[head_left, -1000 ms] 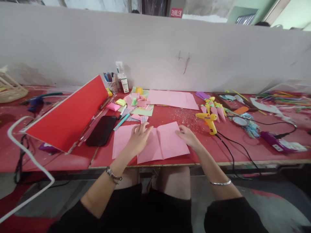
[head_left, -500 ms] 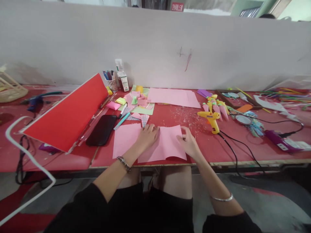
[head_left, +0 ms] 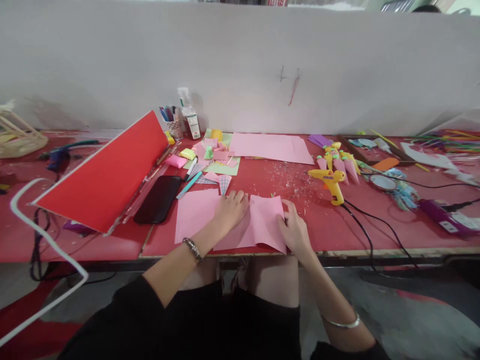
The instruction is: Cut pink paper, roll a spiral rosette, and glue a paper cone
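In the head view, pink paper [head_left: 267, 217] lies by the desk's [head_left: 337, 232] front edge; the left hand [head_left: 231, 209] rests palm-down on it, unclenched, grasping nothing; the right hand [head_left: 295, 229] pinches its right edge between thumb and fingers.

Craft workshop, by the look of it. Long red worktable [head_left: 330, 230] across the frame, pale partition [head_left: 225, 60] behind. Signs: yellow glue gun [head_left: 334, 189] right of centre, pale debris [head_left: 287, 177] scattered beside it; pink paper [head_left: 268, 212] lower centre; paper scraps [head_left: 220, 155], pen cup [head_left: 174, 130] left of centre; thin coloured sticks [head_left: 450, 143] far right.
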The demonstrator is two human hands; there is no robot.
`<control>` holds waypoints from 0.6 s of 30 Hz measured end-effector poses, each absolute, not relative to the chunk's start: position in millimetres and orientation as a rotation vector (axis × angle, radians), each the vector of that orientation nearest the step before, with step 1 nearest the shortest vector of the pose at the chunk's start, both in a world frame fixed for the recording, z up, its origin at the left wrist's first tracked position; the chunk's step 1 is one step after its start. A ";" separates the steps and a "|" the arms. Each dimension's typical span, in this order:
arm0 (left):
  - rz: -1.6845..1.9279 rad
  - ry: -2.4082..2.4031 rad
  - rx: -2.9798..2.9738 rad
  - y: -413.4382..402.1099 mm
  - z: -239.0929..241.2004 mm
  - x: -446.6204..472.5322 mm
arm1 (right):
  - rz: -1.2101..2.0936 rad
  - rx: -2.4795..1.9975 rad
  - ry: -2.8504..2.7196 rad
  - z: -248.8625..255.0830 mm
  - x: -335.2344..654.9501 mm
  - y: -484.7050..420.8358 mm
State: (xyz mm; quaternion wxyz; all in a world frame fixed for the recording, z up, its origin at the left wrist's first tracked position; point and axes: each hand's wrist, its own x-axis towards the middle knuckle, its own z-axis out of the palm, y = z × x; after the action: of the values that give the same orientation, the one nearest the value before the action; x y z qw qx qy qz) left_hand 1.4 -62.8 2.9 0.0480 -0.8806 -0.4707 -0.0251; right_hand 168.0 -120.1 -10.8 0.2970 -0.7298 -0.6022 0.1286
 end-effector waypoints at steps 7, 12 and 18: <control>-0.066 -1.472 -2.676 -71.8 -0.2 0.6 | 0.441 -1.832 -1.521 -11.1 173.4 -126.5; -0.046 -1.575 -2.720 -87.4 -4.9 -1.6 | 0.686 -1.709 -1.422 -9.7 172.3 -133.5; 0.026 -1.691 -2.838 -87.5 -6.2 -2.8 | 0.700 -1.730 -1.448 -9.4 172.1 -145.0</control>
State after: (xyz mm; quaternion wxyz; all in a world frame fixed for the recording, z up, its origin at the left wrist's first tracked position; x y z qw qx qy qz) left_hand -2.8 -87.5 -6.2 -0.0809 -0.8562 -0.5103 0.0077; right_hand 172.1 -145.0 -9.4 0.3801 -0.6774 -0.5670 0.2740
